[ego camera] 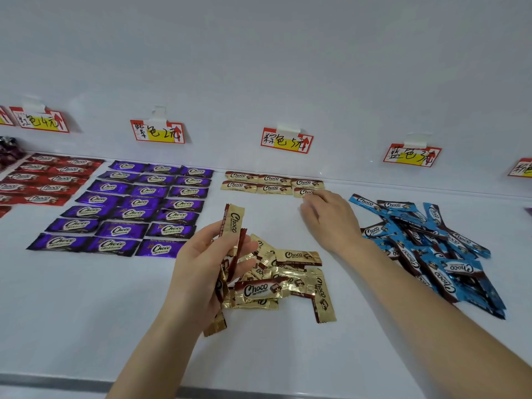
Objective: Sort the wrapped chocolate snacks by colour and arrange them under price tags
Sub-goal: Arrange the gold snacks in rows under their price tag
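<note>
My left hand (198, 269) grips a few gold-wrapped chocolate snacks (233, 226), held upright above a loose pile of gold snacks (290, 280) on the white counter. My right hand (331, 217) reaches to the far right end of two short rows of gold snacks (259, 182) under the brown price tag (286, 140); its fingertips touch the last gold snack (302, 192) there. Purple snacks (129, 208) lie in neat rows under the purple tag (157, 131). Red snacks (46, 180) lie in rows under the red tag (40, 120). Blue snacks (431, 249) form a jumbled heap under the blue tag (411, 156).
Another tag (522, 168) is cut off at the right edge, and a dark bag (8, 151) sits at the far left. The counter's front edge (259, 390) runs along the bottom. Bare counter (86, 312) shows at the front left.
</note>
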